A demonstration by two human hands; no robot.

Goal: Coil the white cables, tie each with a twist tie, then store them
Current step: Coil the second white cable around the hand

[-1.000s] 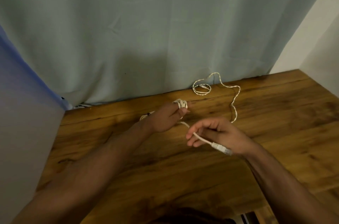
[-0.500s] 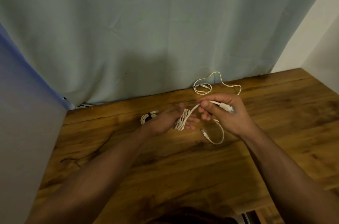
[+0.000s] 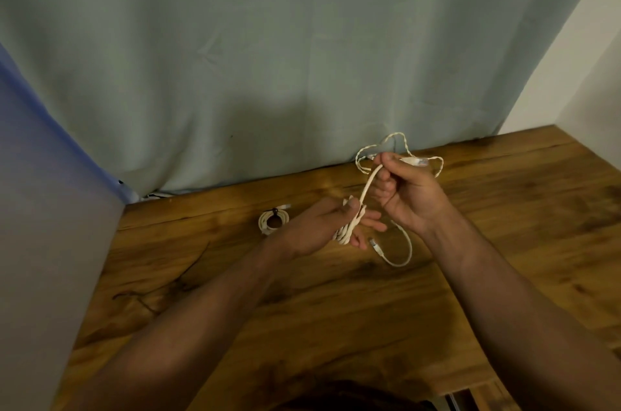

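Note:
My left hand (image 3: 319,225) holds a white cable (image 3: 364,190) wound in several loops around its fingers, with the thumb pressing on the loops. My right hand (image 3: 408,195) pinches the free end of that cable just behind its plug (image 3: 416,161), raised above and to the right of the left hand. The cable's other end hangs in a loose loop with a connector (image 3: 376,246) below the hands. A coiled white cable with a dark tie (image 3: 274,220) lies on the wooden table (image 3: 336,309), left of my left hand. A braided cable (image 3: 396,141) lies loose by the curtain.
A pale green curtain (image 3: 268,57) hangs along the table's back edge. A grey-blue panel (image 3: 43,209) borders the left side, and a white wall (image 3: 584,74) stands at the right. The table's front edge shows at the bottom right.
My right hand carried the cable's plug end from low in front up and back over my left hand, adding a wrap. In the last half second it shifted only slightly.

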